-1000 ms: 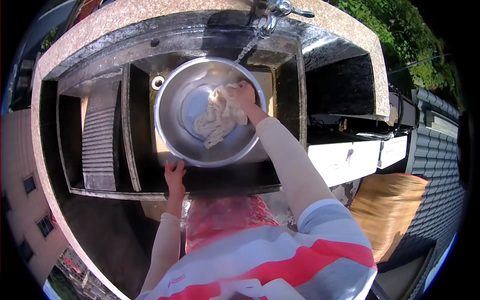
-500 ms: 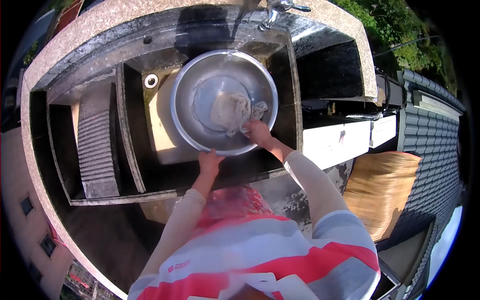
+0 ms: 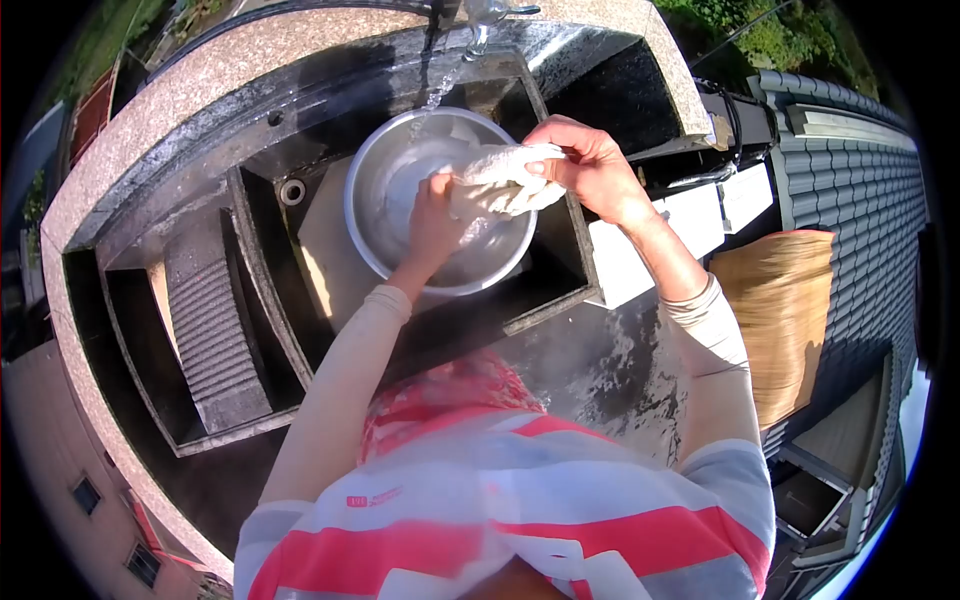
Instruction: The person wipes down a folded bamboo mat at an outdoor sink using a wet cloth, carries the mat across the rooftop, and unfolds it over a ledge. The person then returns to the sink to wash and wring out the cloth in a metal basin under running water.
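Note:
A wet, whitish cloth is stretched and bunched between my two hands, over the metal basin. My right hand pinches its right end between thumb and fingers, above the basin's right rim. At the cloth's left end, my left hand is closed on it, over the middle of the basin. Water runs from the tap at the top into the basin, where the surface is stirred. The basin sits in a dark stone sink compartment.
To the left is a ridged washboard slab in its own compartment, past a stone divider. A drain hole lies left of the basin. White boxes and a straw-coloured bundle are at the right, beside grey roof tiles.
The cloth has been lifted from the basin's bottom into both hands. My left hand has left the near rim and taken hold of it. My right hand has risen to the right.

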### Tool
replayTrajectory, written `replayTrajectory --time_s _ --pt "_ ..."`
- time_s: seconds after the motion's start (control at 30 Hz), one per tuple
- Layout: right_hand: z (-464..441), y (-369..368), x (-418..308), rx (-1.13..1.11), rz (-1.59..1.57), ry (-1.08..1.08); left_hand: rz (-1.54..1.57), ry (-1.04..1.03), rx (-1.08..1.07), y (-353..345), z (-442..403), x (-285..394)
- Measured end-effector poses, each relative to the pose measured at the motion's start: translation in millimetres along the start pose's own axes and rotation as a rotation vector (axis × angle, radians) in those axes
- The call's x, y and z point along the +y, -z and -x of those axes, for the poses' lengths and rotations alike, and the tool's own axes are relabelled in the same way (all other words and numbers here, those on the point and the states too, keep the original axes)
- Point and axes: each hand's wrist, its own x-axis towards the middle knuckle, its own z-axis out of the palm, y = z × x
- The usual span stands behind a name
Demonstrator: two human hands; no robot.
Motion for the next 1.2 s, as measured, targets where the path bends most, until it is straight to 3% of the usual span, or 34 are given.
replayTrajectory --time_s 0.1,0.17,0.23,0.3,0.4,0.43,0.5,0.53,0.57,0.6,0.63,0.7,0.83,0.9,1.0,1.1,1.2 --pt "7 21 -10 0.131 -0.019 -0.003 0.135 0.136 -0.297 20 -20 -14" --pt "12 40 -6 0.219 -0.054 -0.035 0.083 0.013 -0.369 55 -39 -39" --pt "12 48 0 0.339 -0.142 -0.093 0.328 0.082 -0.382 95 -62 -33" --pt "8 54 18 0.439 -0.179 -0.081 0.140 -0.130 -0.353 126 -84 -23" --pt "0 42 84 0.562 -0.183 -0.044 -0.018 -0.105 -0.367 129 -62 -22" --pt "0 36 122 0.484 -0.230 -0.133 -0.060 -0.075 -0.387 123 -44 -27" --pt "10 8 181 0.285 0.381 -0.326 -0.155 -0.169 -0.654 105 8 -40" --pt "15 -2 225 0.092 0.724 -0.283 -0.172 -0.150 -0.859 96 36 -55" --pt "16 -15 214 -0.051 0.788 -0.490 -0.183 -0.128 -1.066 90 54 -65" --pt "19 -24 219 -0.042 0.770 -0.524 -0.158 -0.085 -0.959 86 56 -67" --pt "21 -31 245 0.031 0.856 -0.317 -0.132 -0.044 -0.853 80 57 -69" --pt "3 -35 273 0.002 0.785 -0.238 -0.158 0.008 -0.719 69 52 -80" --pt "-71 -46 296 -0.037 0.638 -0.353 -0.284 -0.006 -0.605 27 -16 -124" --pt "-95 -66 333 -0.010 0.506 -0.399 -0.332 -0.084 -0.601 -1 -39 -137" --pt "-72 -127 375 0.269 0.622 -0.145 -0.341 -0.392 -0.562 -46 -56 -164" --pt "-30 -133 321 0.006 0.926 -0.116 -0.549 -0.309 -0.771 -58 -57 -174" --pt "-12 -102 330 -0.057 0.970 -0.167 -0.825 -0.070 -0.992 -40 -68 -175"
